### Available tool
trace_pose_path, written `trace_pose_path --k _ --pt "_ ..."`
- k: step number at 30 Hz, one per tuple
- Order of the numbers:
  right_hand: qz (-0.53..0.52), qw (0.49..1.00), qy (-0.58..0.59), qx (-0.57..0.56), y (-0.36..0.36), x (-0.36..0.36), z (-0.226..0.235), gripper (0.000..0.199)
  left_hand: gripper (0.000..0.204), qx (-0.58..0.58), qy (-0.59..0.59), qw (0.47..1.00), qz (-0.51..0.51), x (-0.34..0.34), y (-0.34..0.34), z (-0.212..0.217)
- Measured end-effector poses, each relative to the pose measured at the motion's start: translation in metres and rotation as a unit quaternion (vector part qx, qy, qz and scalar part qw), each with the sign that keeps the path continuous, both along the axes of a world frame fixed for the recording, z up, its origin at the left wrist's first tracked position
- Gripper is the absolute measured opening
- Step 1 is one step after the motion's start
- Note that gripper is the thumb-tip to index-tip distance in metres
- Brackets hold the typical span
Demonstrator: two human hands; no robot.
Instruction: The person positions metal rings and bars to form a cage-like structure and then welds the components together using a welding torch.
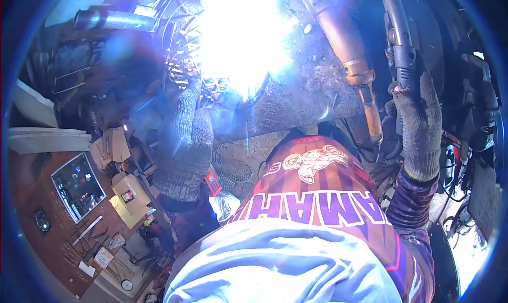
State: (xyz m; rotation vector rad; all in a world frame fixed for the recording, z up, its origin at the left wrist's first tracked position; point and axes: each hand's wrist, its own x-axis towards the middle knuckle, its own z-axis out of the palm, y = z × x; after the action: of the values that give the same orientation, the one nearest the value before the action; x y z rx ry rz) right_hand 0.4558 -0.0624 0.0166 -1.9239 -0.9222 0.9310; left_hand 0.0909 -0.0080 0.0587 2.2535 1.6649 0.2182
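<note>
An intense white welding glare (241, 33) fills the upper middle and hides the work at its core. My left hand (188, 139), in a grey knitted glove, reaches up to the glare's lower left edge. Its fingers are drawn together beside thin metal strips (180, 73); what they grip is lost in the light. In a matching glove, my right hand (420, 125) is wrapped around the lower end of a dark welding torch (406, 59) with a ribbed grip. The torch's front end points up to the top edge. An orange angle grinder (341, 35) lies just left of it.
The dark metal worktop (301, 104) lies under the grinder. A metal pipe (114, 20) is at the upper left. Lower left, a brown board (39, 189) bears a mirror-like panel (79, 186), near open cardboard boxes (129, 192). A wire coil (233, 168) lies below the worktop's edge.
</note>
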Motion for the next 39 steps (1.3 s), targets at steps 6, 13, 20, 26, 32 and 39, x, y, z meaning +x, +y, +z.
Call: trace_pose_path --k 6,13,20,26,32,39 --pt "0.044 0.997 -0.016 0.065 -0.003 0.005 -0.007 0.054 0.046 -0.044 -0.026 0.998 0.024 0.005 -0.004 0.008" --pt "0.039 0.996 -0.023 0.077 0.001 0.005 -0.004 0.059 0.046 -0.058 -0.092 0.993 0.048 -0.001 -0.001 -0.003" --pt "-0.002 0.998 0.054 0.03 0.001 0.0 0.01 0.062 0.051 -0.086 -0.063 0.992 0.067 0.012 0.002 0.011" --pt "-0.012 0.996 0.083 0.036 -0.001 -0.002 0.009 0.062 0.05 -0.057 -0.046 0.997 0.026 0.011 -0.001 0.012" --pt "-0.006 0.996 0.086 0.028 -0.002 0.0 0.007 0.063 0.05 -0.081 -0.066 0.993 0.054 0.012 0.0 0.01" --pt "0.002 0.997 0.073 0.04 -0.002 -0.002 0.006 0.061 0.051 -0.088 -0.075 0.991 0.061 0.012 -0.002 0.009"
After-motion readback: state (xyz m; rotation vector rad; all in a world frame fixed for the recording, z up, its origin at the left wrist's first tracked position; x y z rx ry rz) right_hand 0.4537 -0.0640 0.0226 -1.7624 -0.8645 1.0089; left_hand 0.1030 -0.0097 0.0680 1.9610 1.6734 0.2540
